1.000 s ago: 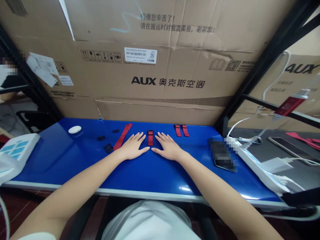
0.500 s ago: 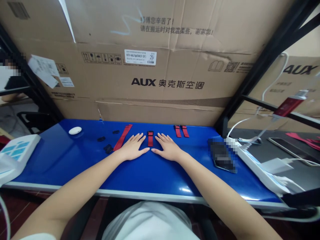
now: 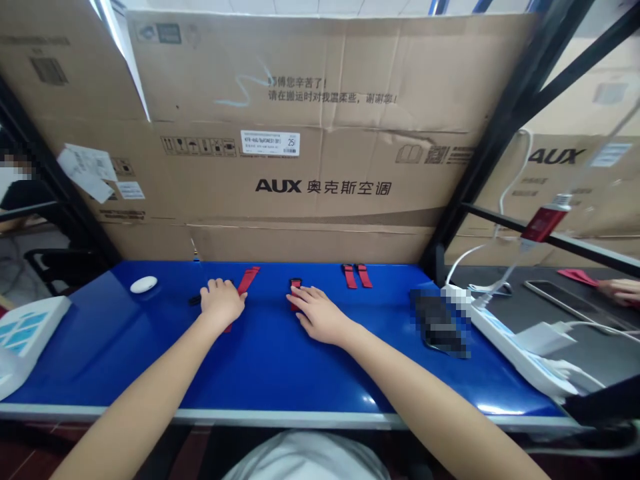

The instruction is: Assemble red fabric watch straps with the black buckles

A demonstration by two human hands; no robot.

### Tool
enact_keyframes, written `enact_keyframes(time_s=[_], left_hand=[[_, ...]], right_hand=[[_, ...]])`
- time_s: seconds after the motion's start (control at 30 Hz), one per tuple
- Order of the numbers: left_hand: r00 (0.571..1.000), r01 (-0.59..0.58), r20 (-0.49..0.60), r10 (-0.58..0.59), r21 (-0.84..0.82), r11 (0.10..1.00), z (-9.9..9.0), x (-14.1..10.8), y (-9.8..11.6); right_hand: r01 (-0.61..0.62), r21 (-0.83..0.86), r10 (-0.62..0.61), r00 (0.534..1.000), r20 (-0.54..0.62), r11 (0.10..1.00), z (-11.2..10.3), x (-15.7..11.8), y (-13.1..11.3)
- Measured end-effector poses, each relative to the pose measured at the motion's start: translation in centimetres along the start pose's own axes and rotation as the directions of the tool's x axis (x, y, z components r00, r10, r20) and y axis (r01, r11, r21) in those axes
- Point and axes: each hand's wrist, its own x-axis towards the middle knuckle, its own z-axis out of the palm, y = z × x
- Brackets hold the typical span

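My left hand (image 3: pixel 221 305) is over the left group of pieces, its fingers bent downward and the thumb held apart beside a long red strap (image 3: pixel 249 279). Black plastic buckles (image 3: pixel 194 301) lie partly hidden under this hand. Outstretched fingers of my right hand (image 3: pixel 323 315) touch or hover just over a short red strap with a black buckle (image 3: pixel 296 283) at mid-table; I cannot tell which. Two more short red straps, a left one (image 3: pixel 350 277) and a right one (image 3: pixel 364 276), lie side by side farther back, each with a black buckle.
The blue table (image 3: pixel 280 380) ends at a cardboard box wall (image 3: pixel 320 220). A white round object (image 3: pixel 143 285) lies at left. At right are a blurred dark phone (image 3: pixel 440 323) and a white power strip (image 3: pixel 510 343) with cables. Another person's hand (image 3: pixel 620 291) shows at far right.
Both hands were spread flat around the short strap. My left hand has moved left onto the black buckles; my right hand has moved left onto or over the strap. The view has tilted up.
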Motion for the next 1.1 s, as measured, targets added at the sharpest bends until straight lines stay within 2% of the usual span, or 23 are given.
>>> enact_keyframes(time_s=[0.1,0.2,0.43,0.53,0.63,0.73,0.83,0.93,1.03,1.1], left_hand=[[0.996,-0.014,0.086,0.018,-0.054,0.998,0.6,1.0,-0.8],[0.995,0.002,0.098,0.008,-0.098,0.995,0.7,1.3,-0.9],[0.995,-0.019,0.089,0.037,-0.197,0.980,-0.1,1.1,-0.9],[0.992,-0.054,0.099,0.079,-0.236,0.970,-0.3,1.0,-1.1],[0.990,-0.075,0.092,0.103,-0.263,0.962,-0.4,1.0,-1.2],[0.988,-0.115,0.062,0.140,-0.296,0.948,-0.4,0.8,-0.6],[0.972,-0.231,-0.035,0.232,-0.305,0.924,-0.3,0.2,1.3],[0.906,-0.423,-0.134,0.402,-0.213,0.881,-0.1,-0.8,4.1],[0.818,-0.574,-0.164,0.552,-0.149,0.805,0.1,-1.5,6.7],[0.772,-0.635,-0.172,0.612,-0.171,0.753,0.3,-1.6,8.0]], right_hand=[[-0.003,0.003,0.003,1.000,-0.008,1.000,0.2,0.2,0.0],[-0.144,-0.025,0.144,0.990,0.000,0.989,-0.1,-0.1,1.4],[-0.473,-0.080,0.476,0.879,0.024,0.877,-1.9,-1.4,6.9],[-0.546,-0.105,0.551,0.834,0.026,0.831,-2.5,-1.6,8.3],[-0.578,-0.127,0.585,0.811,0.018,0.806,-2.7,-1.8,8.9],[-0.559,-0.145,0.566,0.824,0.008,0.816,-2.6,-1.6,8.3],[-0.471,-0.154,0.478,0.879,0.007,0.869,-2.5,-0.7,6.5],[-0.303,-0.109,0.301,0.953,-0.033,0.947,-2.6,1.0,4.2],[-0.199,-0.061,0.194,0.978,-0.079,0.978,-2.5,3.1,2.6],[-0.186,-0.027,0.183,0.979,-0.090,0.982,-2.1,4.2,2.3]])
